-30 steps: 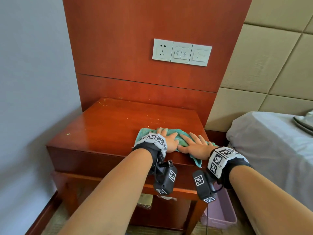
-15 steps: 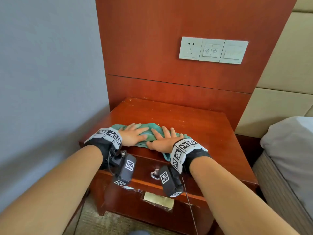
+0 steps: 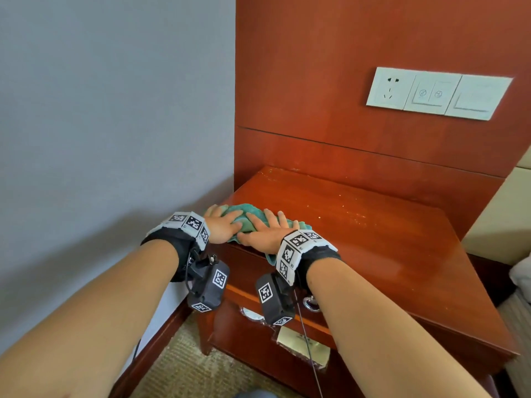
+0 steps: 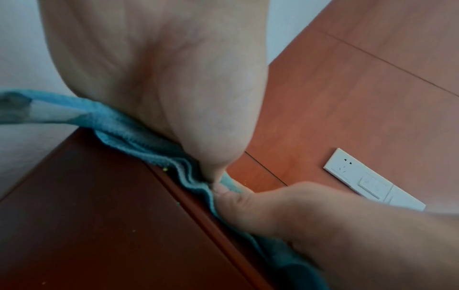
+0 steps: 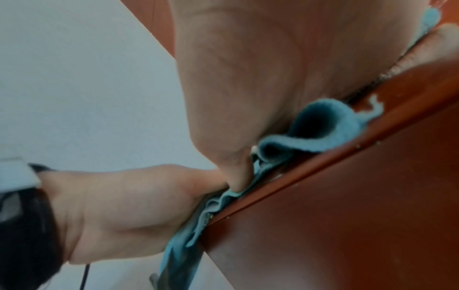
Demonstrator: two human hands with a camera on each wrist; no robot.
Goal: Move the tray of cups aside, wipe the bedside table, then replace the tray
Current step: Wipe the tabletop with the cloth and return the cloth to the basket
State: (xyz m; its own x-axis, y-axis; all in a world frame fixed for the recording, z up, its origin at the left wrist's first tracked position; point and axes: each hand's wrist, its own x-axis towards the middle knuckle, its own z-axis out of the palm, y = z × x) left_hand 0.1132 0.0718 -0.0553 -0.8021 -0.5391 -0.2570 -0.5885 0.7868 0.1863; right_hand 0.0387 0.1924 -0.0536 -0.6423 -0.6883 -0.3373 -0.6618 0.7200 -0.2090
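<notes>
A teal cloth (image 3: 244, 211) lies bunched at the front left corner of the red-brown bedside table (image 3: 382, 242). My left hand (image 3: 222, 226) presses flat on its left part, at the table's left edge. Beside it, my right hand (image 3: 263, 229) presses flat on the right part, fingers spread. A fold of the cloth hangs over the front edge. In the left wrist view the cloth (image 4: 139, 137) is squeezed under my palm (image 4: 174, 78). The right wrist view shows the cloth (image 5: 323, 129) folded under that palm (image 5: 248, 68). No tray or cups are in view.
Pale specks (image 3: 344, 209) dot the tabletop toward the rear. A white socket and switch panel (image 3: 436, 93) sits on the wood panel behind. A grey wall (image 3: 115, 110) stands close on the left. A bed corner (image 3: 521, 275) is at the right, and a drawer knob (image 3: 311, 303) below.
Both hands have slid the cloth leftward along the table's front, from the right side to the left corner. The cloth has bunched up more.
</notes>
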